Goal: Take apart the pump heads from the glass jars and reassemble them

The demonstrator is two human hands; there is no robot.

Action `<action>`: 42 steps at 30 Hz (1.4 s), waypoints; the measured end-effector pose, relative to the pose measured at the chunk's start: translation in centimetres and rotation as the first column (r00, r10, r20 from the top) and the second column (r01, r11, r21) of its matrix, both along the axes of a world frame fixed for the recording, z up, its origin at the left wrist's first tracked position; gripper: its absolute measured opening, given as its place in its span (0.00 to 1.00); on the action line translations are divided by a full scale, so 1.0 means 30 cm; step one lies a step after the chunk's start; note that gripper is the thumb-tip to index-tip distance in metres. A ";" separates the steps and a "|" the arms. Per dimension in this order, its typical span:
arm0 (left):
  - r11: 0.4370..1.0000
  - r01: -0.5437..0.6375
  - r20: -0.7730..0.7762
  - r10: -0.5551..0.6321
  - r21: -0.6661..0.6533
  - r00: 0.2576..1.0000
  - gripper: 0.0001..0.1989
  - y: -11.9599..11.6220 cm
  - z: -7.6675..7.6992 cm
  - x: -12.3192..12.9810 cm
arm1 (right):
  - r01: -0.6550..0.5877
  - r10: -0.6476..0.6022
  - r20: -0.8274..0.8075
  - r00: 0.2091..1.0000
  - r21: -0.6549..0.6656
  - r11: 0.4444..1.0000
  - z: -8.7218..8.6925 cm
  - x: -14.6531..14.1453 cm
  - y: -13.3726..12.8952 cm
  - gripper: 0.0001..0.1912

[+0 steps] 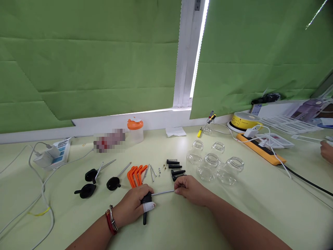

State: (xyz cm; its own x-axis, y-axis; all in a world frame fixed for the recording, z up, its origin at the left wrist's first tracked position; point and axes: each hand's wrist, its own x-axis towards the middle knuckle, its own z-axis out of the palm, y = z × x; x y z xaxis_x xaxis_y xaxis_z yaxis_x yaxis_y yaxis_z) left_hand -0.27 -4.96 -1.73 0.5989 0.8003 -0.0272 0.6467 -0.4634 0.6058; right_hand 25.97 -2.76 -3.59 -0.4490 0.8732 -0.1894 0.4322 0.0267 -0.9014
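My left hand [136, 203], with white tape round the thumb, is closed round a black round lid [146, 198] with a short black spout pointing down toward me. From the lid a thin metal tube [162, 192] runs right, and my right hand [191, 190] pinches its far end. Similar black lids [113, 183] lie to the left, several with metal tubes. Beyond my hands are several orange levers [136, 175], metal pins [152, 172], small metal bits [159, 171] and black plungers with springs [177, 167]. The nearest plunger lies right beside my right fingers.
Several clear glass jars [211, 166] stand right of the plungers. Screwdrivers [208, 121] stand in a jar behind them. An orange power strip [260, 149] with cables is at the right, a white one [61, 154] at the left. Another person's hand [326, 151] shows at the right edge.
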 end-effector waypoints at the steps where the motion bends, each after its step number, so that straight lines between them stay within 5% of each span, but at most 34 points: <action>1: 1.000 -0.001 0.000 0.001 0.001 1.000 0.11 0.001 -0.001 0.000 | 0.001 -0.001 0.016 1.000 0.023 1.000 0.000 -0.002 0.000 0.02; 20: 1.000 -0.015 0.007 0.015 -0.011 1.000 0.10 0.001 0.003 0.002 | -0.034 0.025 0.093 0.995 0.099 0.995 0.007 -0.002 -0.001 0.10; 33: 1.000 -0.001 0.009 0.001 -0.002 1.000 0.10 0.003 -0.001 -0.001 | -0.028 0.030 -0.090 0.996 0.022 0.999 0.004 -0.001 -0.001 0.06; 42: 1.000 0.003 0.019 -0.003 0.000 1.000 0.10 0.002 -0.003 -0.002 | -0.036 0.037 -0.017 0.999 0.055 0.998 0.000 0.004 0.004 0.03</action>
